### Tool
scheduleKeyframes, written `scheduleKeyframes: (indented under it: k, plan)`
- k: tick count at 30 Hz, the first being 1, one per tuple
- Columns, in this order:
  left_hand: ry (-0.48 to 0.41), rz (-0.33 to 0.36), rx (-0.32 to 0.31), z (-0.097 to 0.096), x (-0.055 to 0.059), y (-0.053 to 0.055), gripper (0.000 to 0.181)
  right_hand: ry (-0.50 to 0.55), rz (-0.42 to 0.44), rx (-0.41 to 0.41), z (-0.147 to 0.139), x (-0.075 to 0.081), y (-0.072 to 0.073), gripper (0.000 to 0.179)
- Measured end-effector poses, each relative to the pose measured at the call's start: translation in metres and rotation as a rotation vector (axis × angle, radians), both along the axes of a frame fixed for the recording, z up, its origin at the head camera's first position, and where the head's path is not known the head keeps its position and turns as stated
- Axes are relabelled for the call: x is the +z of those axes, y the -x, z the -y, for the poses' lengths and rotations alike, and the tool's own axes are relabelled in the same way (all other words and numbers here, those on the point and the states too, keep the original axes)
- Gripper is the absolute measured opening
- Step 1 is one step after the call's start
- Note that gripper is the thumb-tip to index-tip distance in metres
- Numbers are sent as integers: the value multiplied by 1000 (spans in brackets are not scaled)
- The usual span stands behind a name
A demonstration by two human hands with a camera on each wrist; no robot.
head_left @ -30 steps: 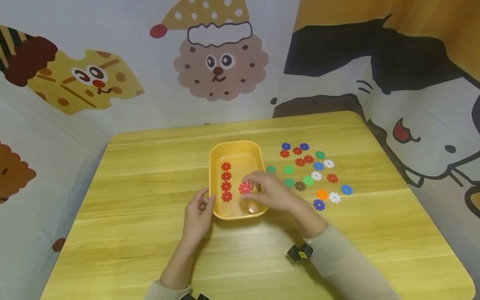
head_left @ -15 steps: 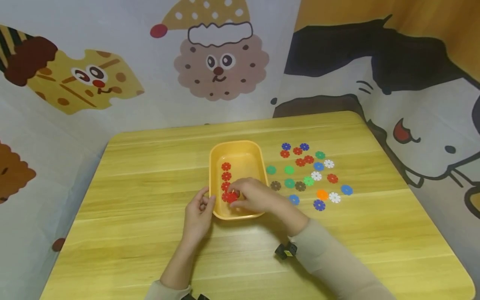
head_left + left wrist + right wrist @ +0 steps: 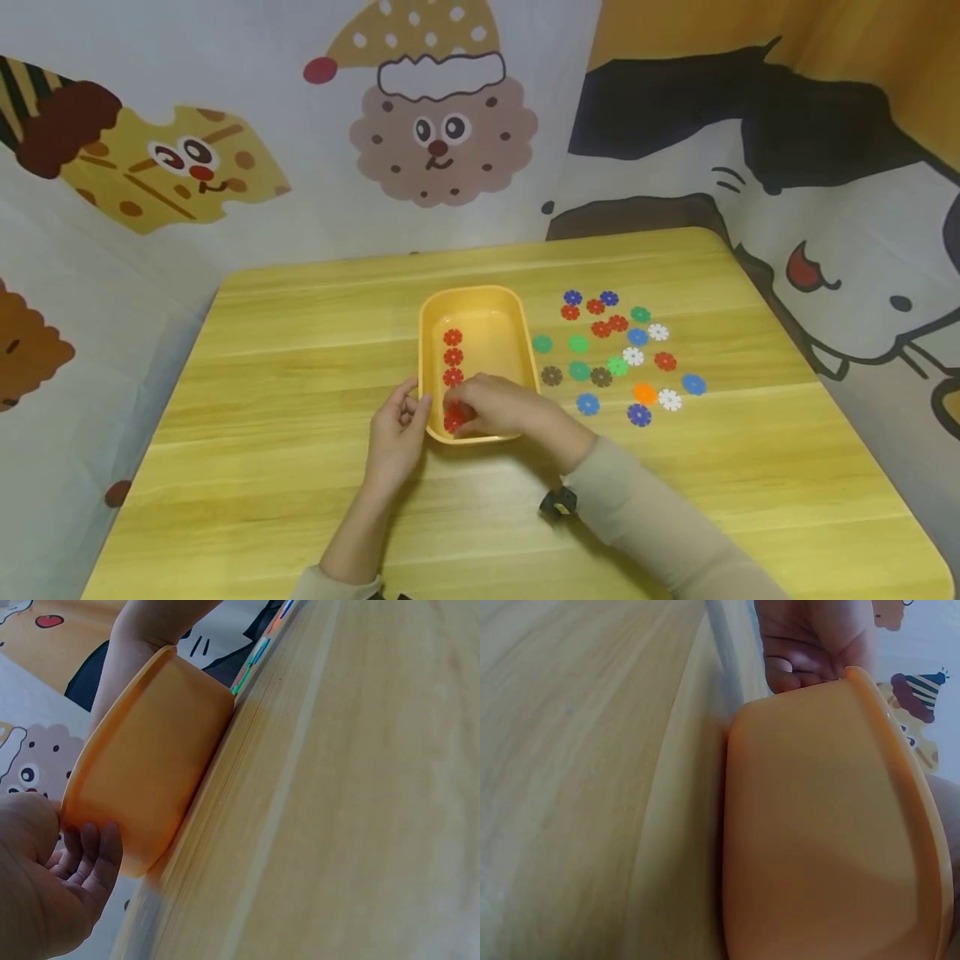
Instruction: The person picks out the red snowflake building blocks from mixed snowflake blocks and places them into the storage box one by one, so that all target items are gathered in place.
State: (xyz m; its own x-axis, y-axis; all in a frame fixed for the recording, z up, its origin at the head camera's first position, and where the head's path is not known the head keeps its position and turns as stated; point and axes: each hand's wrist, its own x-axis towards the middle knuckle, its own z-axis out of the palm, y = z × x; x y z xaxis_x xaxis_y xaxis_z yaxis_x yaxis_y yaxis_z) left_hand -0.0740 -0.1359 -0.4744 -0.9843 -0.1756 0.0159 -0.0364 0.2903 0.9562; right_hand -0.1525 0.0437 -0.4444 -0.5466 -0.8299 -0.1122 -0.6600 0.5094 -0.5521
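Note:
A yellow plastic tray (image 3: 497, 337) sits on the table. In the head view, my left hand (image 3: 397, 429) holds its left side; the left wrist view shows the thumb at the rim and curled fingers against the outer wall (image 3: 161, 750). Inside the tray, red snowflake discs (image 3: 453, 357) form a column along the left. My right hand (image 3: 498, 407) reaches over the right rim and pinches a red snowflake disc (image 3: 453, 422) at the column's near end. Its fingers partly cover that spot. In the right wrist view, the tray's wall (image 3: 817, 825) hides most of the right hand.
Loose snowflake discs lie right of the tray: several red (image 3: 665, 362), blue (image 3: 588, 404), green (image 3: 578, 343) and white (image 3: 670, 400) ones, two brown (image 3: 552, 376), one orange (image 3: 645, 394). The wooden table (image 3: 300, 350) meets a cartoon-printed cloth (image 3: 300, 225) behind.
My right hand has carried the red disc leftward and nearer across the tray, to the near end of the column. The left hand stays in place on the tray.

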Motion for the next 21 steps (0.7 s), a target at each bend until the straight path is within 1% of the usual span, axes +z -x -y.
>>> scheduleKeyframes:
  k: [3,8,13,17,21]
  plan:
    - [3,1,-7,1,-1,-1,41,30,-9,2,-2,0,-1,20]
    - [7,3,-9,1,0,-3,42,157,-44,-44,-11,5,-2,25]
    - [28,-4,2,-1,0,-2,42,278,-91,-135,-27,11,0,33]
    - [43,2,13,-1,0,-2,42,355,-119,-211,-43,14,3,29]
    - [43,9,20,-2,2,-1,42,413,-143,-264,-59,13,7,25]
